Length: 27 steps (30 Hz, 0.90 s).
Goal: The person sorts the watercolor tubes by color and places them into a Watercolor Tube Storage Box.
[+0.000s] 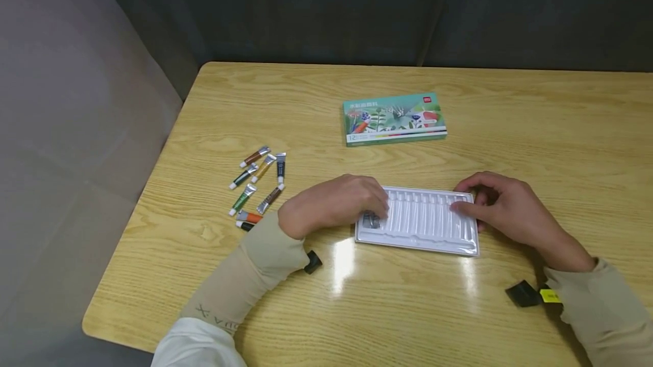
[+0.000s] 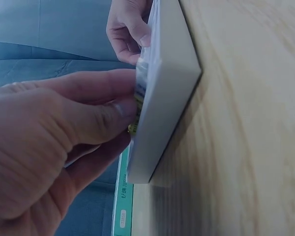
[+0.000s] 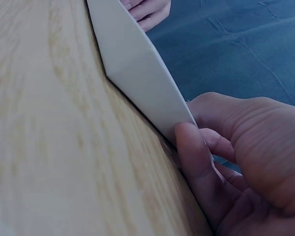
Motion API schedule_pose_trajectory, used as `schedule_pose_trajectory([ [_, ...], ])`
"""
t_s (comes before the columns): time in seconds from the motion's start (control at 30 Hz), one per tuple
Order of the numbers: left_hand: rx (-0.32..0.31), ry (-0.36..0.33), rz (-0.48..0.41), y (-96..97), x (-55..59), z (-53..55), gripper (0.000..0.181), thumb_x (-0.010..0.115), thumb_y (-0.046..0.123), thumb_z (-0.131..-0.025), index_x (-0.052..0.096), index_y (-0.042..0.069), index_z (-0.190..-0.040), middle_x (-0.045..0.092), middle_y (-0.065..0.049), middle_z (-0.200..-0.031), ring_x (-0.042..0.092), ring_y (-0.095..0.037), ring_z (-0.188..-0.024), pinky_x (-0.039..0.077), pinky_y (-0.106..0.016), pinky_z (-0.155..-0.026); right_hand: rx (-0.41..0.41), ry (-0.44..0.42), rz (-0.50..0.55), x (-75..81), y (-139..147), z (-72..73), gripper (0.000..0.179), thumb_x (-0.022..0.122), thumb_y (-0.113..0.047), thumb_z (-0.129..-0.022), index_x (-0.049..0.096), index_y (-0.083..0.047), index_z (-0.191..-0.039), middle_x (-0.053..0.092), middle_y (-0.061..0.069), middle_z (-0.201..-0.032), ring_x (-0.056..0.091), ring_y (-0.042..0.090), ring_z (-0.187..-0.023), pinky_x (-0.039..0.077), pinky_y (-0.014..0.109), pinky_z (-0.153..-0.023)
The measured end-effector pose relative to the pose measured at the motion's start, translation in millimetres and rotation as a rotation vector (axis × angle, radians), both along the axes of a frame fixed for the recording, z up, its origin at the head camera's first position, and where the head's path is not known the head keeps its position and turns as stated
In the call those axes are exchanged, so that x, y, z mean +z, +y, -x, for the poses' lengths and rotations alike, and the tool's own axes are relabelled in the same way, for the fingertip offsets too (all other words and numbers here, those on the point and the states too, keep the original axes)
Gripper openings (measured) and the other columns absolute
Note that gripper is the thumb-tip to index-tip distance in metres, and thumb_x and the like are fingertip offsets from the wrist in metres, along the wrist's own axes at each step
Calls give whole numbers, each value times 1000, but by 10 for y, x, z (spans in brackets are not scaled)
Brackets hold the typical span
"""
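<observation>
A white box (image 1: 433,248) holding a clear plastic tray (image 1: 423,214) with narrow slots lies in front of me. At the tray's left end my left hand (image 1: 347,202) reaches in with bent fingers. In the left wrist view its thumb and fingers pinch a small paint tube (image 2: 136,115) with a yellow label, partly hidden by the fingers. Something dark and silvery, seemingly a tube (image 1: 371,220), shows in the tray below the fingers. My right hand (image 1: 505,211) grips the box's right end, thumb over the rim and fingers along the side.
Several loose paint tubes (image 1: 242,199) lie to the left, some beside the left forearm. A green paint box (image 1: 395,120) with a flower print sits farther back. The wooden table (image 1: 306,321) has its left edge beyond the tubes.
</observation>
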<state>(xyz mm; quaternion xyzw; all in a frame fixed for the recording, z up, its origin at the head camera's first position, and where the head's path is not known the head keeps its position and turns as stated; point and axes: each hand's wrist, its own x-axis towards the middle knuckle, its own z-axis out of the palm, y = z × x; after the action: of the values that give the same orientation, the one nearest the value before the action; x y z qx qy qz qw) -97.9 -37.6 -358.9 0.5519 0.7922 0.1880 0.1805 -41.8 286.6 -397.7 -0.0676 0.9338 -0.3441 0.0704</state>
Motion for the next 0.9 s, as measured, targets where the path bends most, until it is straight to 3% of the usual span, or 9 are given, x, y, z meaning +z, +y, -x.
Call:
schedule_pose_trajectory([
  [0.27,-1,82,21,21,-8,-20,27,55,0,-103,77,15,-102,75,4,-114,64,-10,-118,50,-25,-106,-5,-4,-1,4,-4,7,27,84,-24,-87,73,-15,-109,62,3,-76,52,9,-65,41,22,-57],
  [0.47,0,177,38,17,-10,-41,26,58,4,-103,80,17,-106,72,3,-119,61,-12,-119,50,-23,-103,-11,-1,-2,6,-8,1,26,84,-24,-87,73,-15,-109,62,3,-76,51,8,-65,40,22,-57],
  [0.9,-4,229,120,34,11,-67,24,57,9,-104,78,20,-107,70,4,-108,60,-11,-105,51,-24,-93,5,15,8,-9,-8,-8,25,84,-22,-87,73,-16,-108,62,2,-75,53,8,-63,41,22,-57],
])
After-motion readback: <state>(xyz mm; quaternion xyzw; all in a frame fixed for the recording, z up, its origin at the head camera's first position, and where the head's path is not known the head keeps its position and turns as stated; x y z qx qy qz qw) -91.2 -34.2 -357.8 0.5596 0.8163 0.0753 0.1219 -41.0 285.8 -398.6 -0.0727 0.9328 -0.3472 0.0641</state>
